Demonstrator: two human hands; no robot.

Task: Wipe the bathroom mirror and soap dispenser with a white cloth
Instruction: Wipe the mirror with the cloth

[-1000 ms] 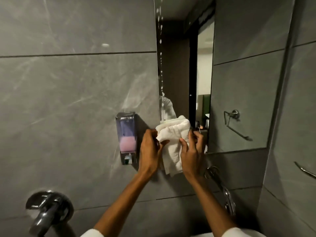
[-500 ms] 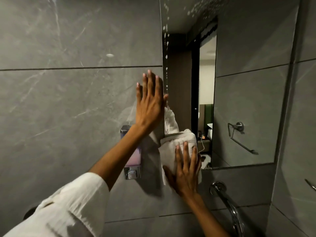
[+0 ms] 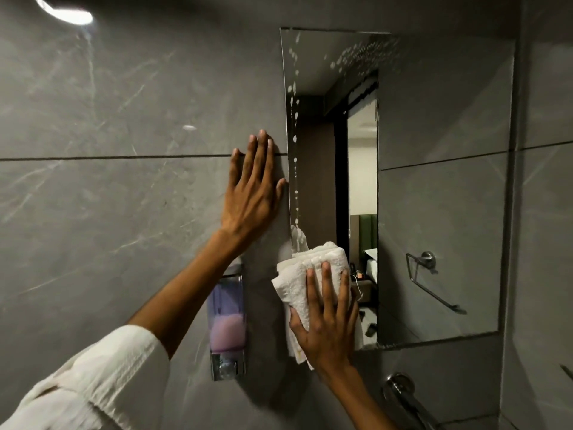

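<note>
Right hand (image 3: 328,321): fingers (image 3: 325,283) straight, slightly spread, pressing the folded white cloth (image 3: 305,274) flat on the mirror (image 3: 434,212) at its 7 o'clock corner. Left hand (image 3: 254,187), fingers straight and close, braces on the tile wall (image 3: 124,212) at the mirror's 9 o'clock. Soap dispenser (image 3: 226,324) hangs at the cloth's 8 o'clock, untouched. We judge it best to keep palm pressure even, sweep toward 12 through the droplets (image 3: 294,138), and overlap passes.

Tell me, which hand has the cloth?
The right hand presses the cloth against the mirror; the left hand lies flat and empty on the wall.
</note>
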